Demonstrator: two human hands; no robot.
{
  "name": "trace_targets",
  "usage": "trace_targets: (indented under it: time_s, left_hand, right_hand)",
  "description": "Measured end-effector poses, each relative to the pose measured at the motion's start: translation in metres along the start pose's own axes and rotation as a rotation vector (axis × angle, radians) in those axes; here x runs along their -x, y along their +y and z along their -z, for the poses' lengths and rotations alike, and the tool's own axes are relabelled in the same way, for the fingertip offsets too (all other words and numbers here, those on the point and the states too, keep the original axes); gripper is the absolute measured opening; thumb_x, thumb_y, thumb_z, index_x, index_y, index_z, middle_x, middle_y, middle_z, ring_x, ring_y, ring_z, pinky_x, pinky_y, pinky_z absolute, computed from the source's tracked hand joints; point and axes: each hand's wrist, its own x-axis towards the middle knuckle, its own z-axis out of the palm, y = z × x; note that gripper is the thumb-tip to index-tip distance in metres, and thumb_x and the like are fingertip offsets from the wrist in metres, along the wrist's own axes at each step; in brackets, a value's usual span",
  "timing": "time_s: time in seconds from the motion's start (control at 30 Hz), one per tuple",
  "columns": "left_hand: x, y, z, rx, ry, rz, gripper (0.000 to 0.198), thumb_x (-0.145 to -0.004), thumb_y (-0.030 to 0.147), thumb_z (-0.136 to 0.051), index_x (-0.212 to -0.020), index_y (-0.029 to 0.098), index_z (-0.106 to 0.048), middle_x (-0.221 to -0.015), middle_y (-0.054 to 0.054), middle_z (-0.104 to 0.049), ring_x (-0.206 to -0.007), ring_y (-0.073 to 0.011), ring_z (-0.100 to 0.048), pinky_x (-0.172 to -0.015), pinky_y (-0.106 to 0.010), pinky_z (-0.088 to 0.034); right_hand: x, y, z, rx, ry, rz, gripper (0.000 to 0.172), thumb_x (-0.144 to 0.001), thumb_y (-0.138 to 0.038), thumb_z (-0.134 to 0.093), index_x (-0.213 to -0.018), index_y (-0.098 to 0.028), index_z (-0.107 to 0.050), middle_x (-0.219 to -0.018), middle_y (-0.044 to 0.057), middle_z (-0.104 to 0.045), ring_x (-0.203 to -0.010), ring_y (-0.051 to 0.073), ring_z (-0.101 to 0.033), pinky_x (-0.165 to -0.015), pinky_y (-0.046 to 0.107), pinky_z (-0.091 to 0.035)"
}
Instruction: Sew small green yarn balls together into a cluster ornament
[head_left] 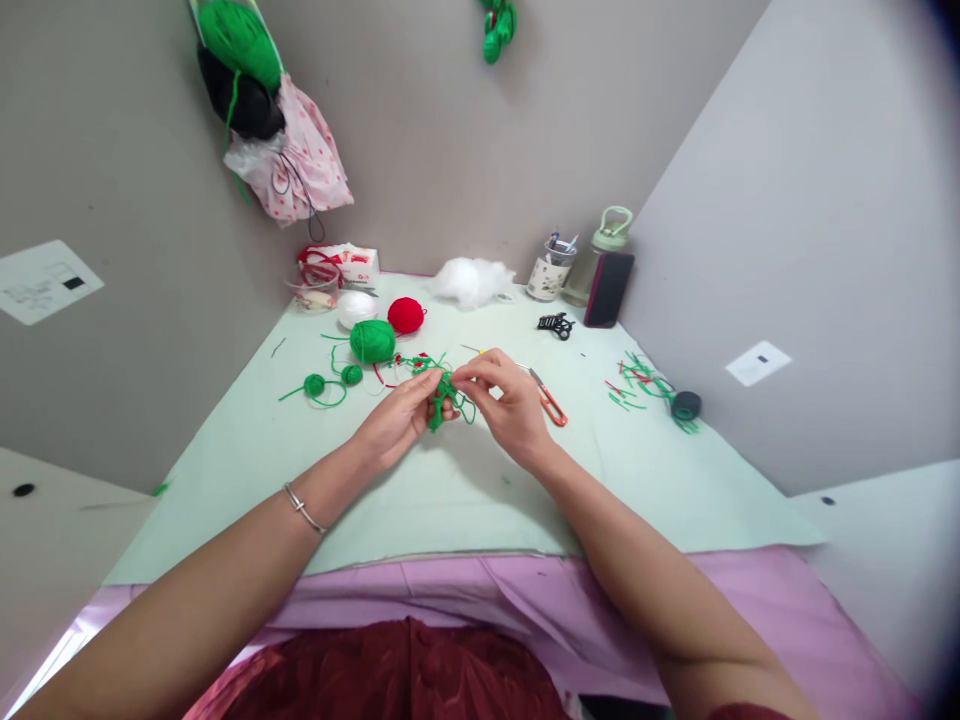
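My left hand (405,415) grips a small green yarn piece (442,405), looped and uneven like crochet work, above the table. Close on its right, my right hand (510,400) has thumb and forefinger pinched together at the edge of the piece. What lies between those fingertips is too small to make out. A loose green strand curls below them. Behind the hands lie more green and red yarn bits (421,362). Orange-handled snips (551,400) rest just right of my right hand.
Left of centre sit a green yarn ball (373,342), a red ball (406,315) and a white ball (357,309). White stuffing (472,282), a pen cup (550,272), a bottle (611,232) and a phone (608,290) stand behind. Yarn scraps (634,380) and black tape (685,405) lie right.
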Motion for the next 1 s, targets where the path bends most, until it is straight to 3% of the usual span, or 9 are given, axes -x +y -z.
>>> trace_targets:
  time_s: [0.2, 0.4, 0.47, 0.53, 0.6, 0.7, 0.77, 0.87, 1.0]
  left_hand:
    - [-0.002, 0.005, 0.004, 0.052, 0.041, 0.004, 0.02, -0.094, 0.032, -0.062, -0.088, 0.013, -0.066, -0.072, -0.001, -0.06, -0.064, -0.0108, -0.058, -0.072, -0.026, -0.054]
    - [-0.005, 0.024, 0.006, 0.155, 0.182, -0.044, 0.023, -0.092, 0.031, -0.066, -0.077, 0.014, -0.061, -0.062, 0.0, -0.057, -0.058, -0.0098, -0.056, -0.067, -0.024, -0.053]
    - [-0.005, 0.028, 0.005, 0.173, 0.206, -0.062, 0.023, -0.092, 0.031, -0.065, -0.077, 0.014, -0.061, -0.06, 0.0, -0.057, -0.057, -0.0097, -0.056, -0.067, -0.024, -0.053]
    - [-0.005, 0.03, 0.004, 0.18, 0.214, -0.063, 0.024, -0.093, 0.031, -0.065, -0.076, 0.014, -0.061, -0.059, 0.0, -0.057, -0.057, -0.0099, -0.056, -0.067, -0.024, -0.053]
    - [-0.005, 0.029, 0.005, 0.182, 0.206, -0.059, 0.025, -0.093, 0.031, -0.065, -0.075, 0.014, -0.06, -0.059, 0.0, -0.057, -0.057, -0.01, -0.055, -0.065, -0.023, -0.052]
    - [-0.006, 0.025, 0.006, 0.173, 0.187, -0.046, 0.026, -0.093, 0.031, -0.065, -0.074, 0.014, -0.059, -0.059, 0.0, -0.057, -0.056, -0.0094, -0.054, -0.064, -0.023, -0.052]
    - [-0.006, 0.024, 0.007, 0.164, 0.179, -0.035, 0.026, -0.092, 0.032, -0.065, -0.075, 0.014, -0.059, -0.059, 0.0, -0.057, -0.056, -0.0094, -0.054, -0.065, -0.023, -0.052]
    - [-0.006, 0.022, 0.007, 0.165, 0.168, -0.027, 0.026, -0.092, 0.033, -0.066, -0.076, 0.014, -0.06, -0.06, 0.001, -0.057, -0.057, -0.0096, -0.055, -0.066, -0.024, -0.052]
    - [-0.005, 0.021, 0.006, 0.175, 0.149, -0.016, 0.023, -0.093, 0.031, -0.064, -0.078, 0.014, -0.061, -0.062, 0.0, -0.058, -0.058, -0.0098, -0.055, -0.065, -0.023, -0.051]
  right_hand:
    - [-0.021, 0.019, 0.03, -0.07, 0.184, -0.143, 0.011, -0.086, -0.03, -0.064, -0.086, -0.02, -0.067, -0.086, 0.003, -0.066, -0.068, 0.014, -0.058, -0.063, 0.028, -0.048]
    - [-0.027, 0.057, 0.134, 0.362, 0.486, -0.159, 0.017, -0.083, -0.037, -0.067, -0.09, -0.021, -0.071, -0.096, 0.015, -0.068, -0.09, 0.03, -0.065, -0.078, 0.044, -0.051]
    - [-0.023, 0.063, 0.158, 0.53, 0.568, -0.121, 0.021, -0.082, -0.042, -0.071, -0.095, -0.025, -0.072, -0.098, 0.016, -0.068, -0.095, 0.032, -0.064, -0.072, 0.043, -0.051]
    - [-0.02, 0.061, 0.159, 0.489, 0.378, -0.18, 0.021, -0.085, -0.045, -0.068, -0.087, -0.025, -0.073, -0.075, 0.01, -0.067, -0.072, 0.027, -0.063, -0.059, 0.038, -0.047]
    - [-0.018, 0.052, 0.137, 0.306, -0.089, -0.248, 0.03, -0.091, -0.046, -0.059, -0.088, -0.021, -0.075, -0.062, 0.005, -0.063, -0.055, 0.019, -0.055, -0.052, 0.034, -0.042]
    - [-0.013, 0.033, 0.083, 0.187, -0.505, -0.238, 0.019, -0.073, -0.037, -0.081, -0.082, -0.021, -0.078, -0.064, 0.0, -0.066, -0.053, 0.013, -0.056, -0.052, 0.027, -0.043]
    - [-0.007, 0.023, 0.05, 0.107, -0.9, -0.163, 0.019, -0.072, -0.027, -0.082, -0.09, -0.023, -0.079, -0.076, -0.001, -0.069, -0.063, 0.011, -0.06, -0.059, 0.023, -0.045]
    - [0.002, 0.015, 0.02, 0.082, -1.003, -0.14, 0.017, -0.071, -0.014, -0.078, -0.087, -0.021, -0.078, -0.077, -0.002, -0.066, -0.066, 0.01, -0.059, -0.062, 0.02, -0.044]
    - [0.005, 0.012, 0.016, 0.095, -1.006, -0.104, 0.017, -0.076, -0.007, -0.066, -0.077, -0.021, -0.076, -0.074, -0.003, -0.067, -0.062, 0.01, -0.059, -0.061, 0.021, -0.044]
